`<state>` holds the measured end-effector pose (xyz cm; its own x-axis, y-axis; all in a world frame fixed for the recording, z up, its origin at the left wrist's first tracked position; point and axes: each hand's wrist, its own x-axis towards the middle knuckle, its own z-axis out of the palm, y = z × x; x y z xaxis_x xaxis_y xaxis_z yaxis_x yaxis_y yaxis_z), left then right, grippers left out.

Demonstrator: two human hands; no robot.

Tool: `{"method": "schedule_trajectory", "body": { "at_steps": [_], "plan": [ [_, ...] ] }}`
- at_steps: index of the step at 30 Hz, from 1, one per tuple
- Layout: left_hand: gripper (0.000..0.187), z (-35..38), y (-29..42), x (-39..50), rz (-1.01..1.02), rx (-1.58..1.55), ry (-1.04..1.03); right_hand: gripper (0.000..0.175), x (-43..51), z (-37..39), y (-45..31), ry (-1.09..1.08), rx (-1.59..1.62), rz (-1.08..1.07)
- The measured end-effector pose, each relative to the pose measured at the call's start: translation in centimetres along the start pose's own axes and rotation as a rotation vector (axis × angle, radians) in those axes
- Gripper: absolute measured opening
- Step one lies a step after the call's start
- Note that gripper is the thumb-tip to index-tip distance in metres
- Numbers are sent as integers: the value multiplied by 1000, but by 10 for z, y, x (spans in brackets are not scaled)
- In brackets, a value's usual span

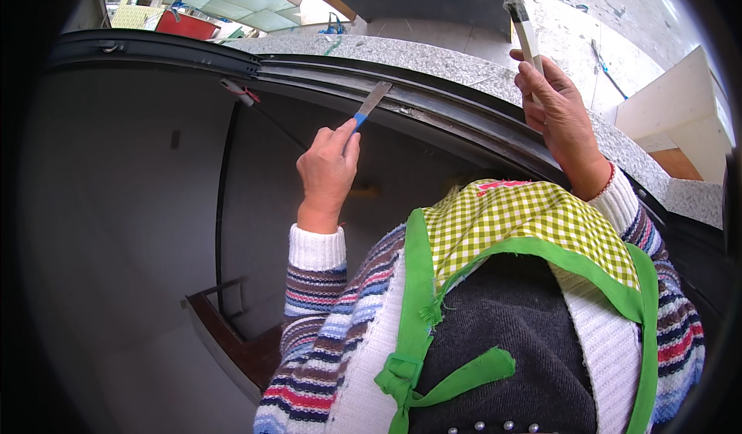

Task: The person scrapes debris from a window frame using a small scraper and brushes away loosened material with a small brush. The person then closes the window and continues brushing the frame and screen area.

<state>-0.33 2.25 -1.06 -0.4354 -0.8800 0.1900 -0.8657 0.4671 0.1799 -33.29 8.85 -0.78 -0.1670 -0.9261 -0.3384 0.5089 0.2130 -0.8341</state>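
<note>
A scraper with a metal blade and blue handle point(371, 102) is gripped in my left hand point(329, 167). Its blade tip touches the dark metal window track point(440, 109), where grey debris lies in the channel. My right hand point(559, 106) holds a brush point(526, 40) upright by its pale handle, with the grey, dirty bristles pointing away from me. That hand is above the speckled stone sill point(464, 66), to the right of the scraper.
A dark sliding frame point(156, 48) stands at the left end of the track. Below it hangs a grey rod end with a red tie point(237, 93). A pale box-like panel point(681, 109) is at right; a thin tool point(606, 69) lies beyond the sill.
</note>
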Motion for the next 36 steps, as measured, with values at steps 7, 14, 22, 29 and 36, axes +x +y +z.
{"method": "schedule_trajectory", "body": {
  "at_steps": [7,14,22,29,36],
  "plan": [
    [23,-8,-4,-4,42,-77,23,38,-1,-1,-2,2,13,17],
    [23,-6,35,65,61,-281,122,37,0,-1,-1,1,16,18],
    [19,-69,29,82,1,53,-313,40,-2,-3,1,-4,47,0],
    [20,-63,20,80,56,154,-480,42,-2,-5,2,-2,33,4],
    [17,-22,10,35,113,102,-219,40,1,-9,7,-17,15,-5]
  ]
}}
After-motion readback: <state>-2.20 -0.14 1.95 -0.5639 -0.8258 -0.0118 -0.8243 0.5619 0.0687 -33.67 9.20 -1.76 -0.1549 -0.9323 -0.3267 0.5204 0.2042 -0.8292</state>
